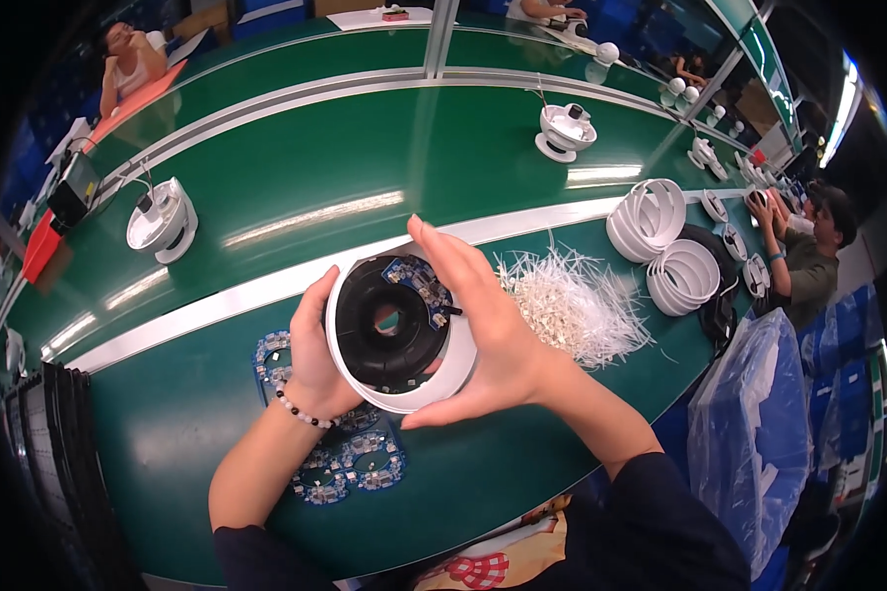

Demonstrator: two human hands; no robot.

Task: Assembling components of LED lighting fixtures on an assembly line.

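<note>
Between my two hands, above the green table, is a round white plastic housing (457,366) with its opening facing me. Inside it sit a black ring-shaped part (365,345) with a hole in the middle and a blue circuit board (416,284) at the upper right. My left hand (317,345) is closed round the housing's left side, a beaded bracelet on the wrist. My right hand (493,330) grips the right side, its fingers stretched along the rim and the thumb below. Partly under my left arm lie several ring-shaped blue circuit boards (370,463) on the table.
A heap of white cables (581,305) lies right of my hands, with stacked white rings (646,222) beyond. White domed units (163,222) stand on the green conveyor (315,167). Black trays (54,473) stack at the left. A co-worker (808,246) sits far right, near plastic-lined blue bins (749,424).
</note>
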